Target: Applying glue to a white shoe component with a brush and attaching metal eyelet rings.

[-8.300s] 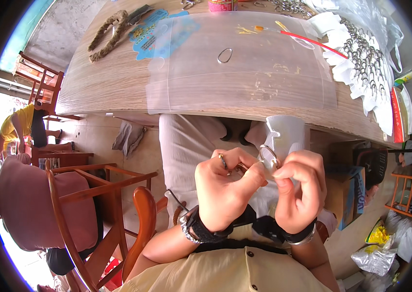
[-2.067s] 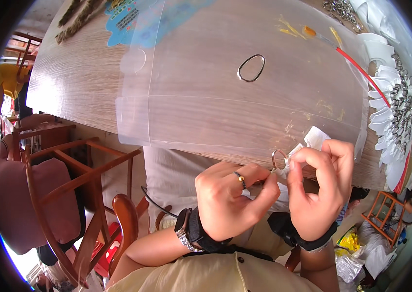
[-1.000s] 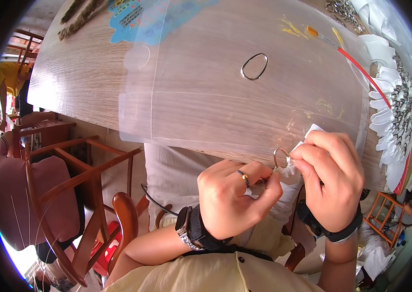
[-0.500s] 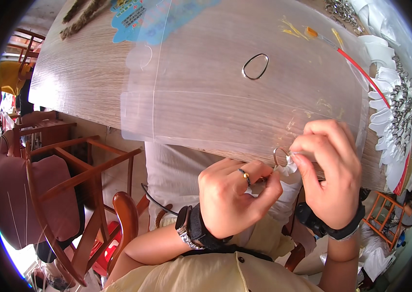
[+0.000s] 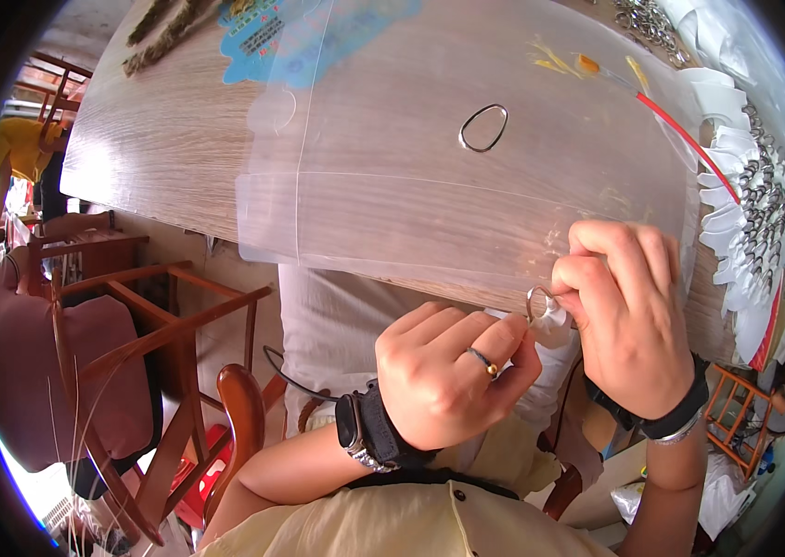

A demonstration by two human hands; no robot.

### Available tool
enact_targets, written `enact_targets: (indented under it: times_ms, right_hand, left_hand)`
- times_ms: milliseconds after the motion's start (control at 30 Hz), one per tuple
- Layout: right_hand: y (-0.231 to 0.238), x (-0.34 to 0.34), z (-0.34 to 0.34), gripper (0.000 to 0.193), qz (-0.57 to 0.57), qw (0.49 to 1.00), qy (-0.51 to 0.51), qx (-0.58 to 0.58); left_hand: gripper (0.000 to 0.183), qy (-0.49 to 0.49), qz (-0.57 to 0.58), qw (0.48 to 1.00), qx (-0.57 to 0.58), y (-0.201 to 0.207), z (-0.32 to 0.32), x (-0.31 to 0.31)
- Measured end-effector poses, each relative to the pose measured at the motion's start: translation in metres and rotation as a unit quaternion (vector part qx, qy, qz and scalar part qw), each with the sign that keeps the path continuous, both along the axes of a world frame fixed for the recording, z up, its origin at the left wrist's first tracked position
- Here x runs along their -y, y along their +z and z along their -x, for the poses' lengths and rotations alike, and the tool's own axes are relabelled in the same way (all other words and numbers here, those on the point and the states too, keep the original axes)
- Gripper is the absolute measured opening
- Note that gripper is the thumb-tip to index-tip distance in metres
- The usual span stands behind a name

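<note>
Just off the near table edge, my left hand (image 5: 453,376) and my right hand (image 5: 629,320) meet at a small metal ring (image 5: 530,299) with a white, soft-looking piece (image 5: 550,325) attached. The left thumb and forefinger pinch the ring's lower side. On the other side, the right thumb and forefinger close on its upper right edge, where the white piece joins; the fingertips partly hide the grip. A larger teardrop-shaped metal ring (image 5: 483,127) lies alone on the translucent plastic sheet (image 5: 383,213), beyond my hands.
A red-handled brush (image 5: 689,139) rests by yellow smears on the sheet's right side. Along the right edge lie many white pieces with metal rings (image 5: 759,223); loose metal parts (image 5: 652,23) sit behind. A blue card (image 5: 263,46) is far left, and a wooden chair (image 5: 160,325) stands left.
My right hand has turned, its fingers curling down over the ring's upper edge. The left hand has rolled slightly, and the white piece now hangs more spread out below the ring.
</note>
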State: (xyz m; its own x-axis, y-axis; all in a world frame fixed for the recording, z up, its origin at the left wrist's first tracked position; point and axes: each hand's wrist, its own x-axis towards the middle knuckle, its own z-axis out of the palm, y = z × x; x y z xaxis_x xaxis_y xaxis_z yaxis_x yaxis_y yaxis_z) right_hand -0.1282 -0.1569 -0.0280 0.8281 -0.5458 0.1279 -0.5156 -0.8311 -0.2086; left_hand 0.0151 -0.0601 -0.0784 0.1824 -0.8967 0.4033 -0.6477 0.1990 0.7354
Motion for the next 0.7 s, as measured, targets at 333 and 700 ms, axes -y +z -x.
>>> enact_targets:
  times_ms: [333, 700]
  right_hand:
    - [-0.008, -0.006, 0.023, 0.017, 0.085, 0.989, 0.046, 0.116]
    - [0.014, -0.017, 0.028, 0.028, 0.059, 0.99, 0.01, 0.128]
  left_hand:
    - [0.019, 0.003, 0.012, 1.0, 0.014, 0.006, 0.004, -0.003]
    - [0.02, -0.002, 0.022, 1.0, 0.004, 0.02, 0.005, -0.002]
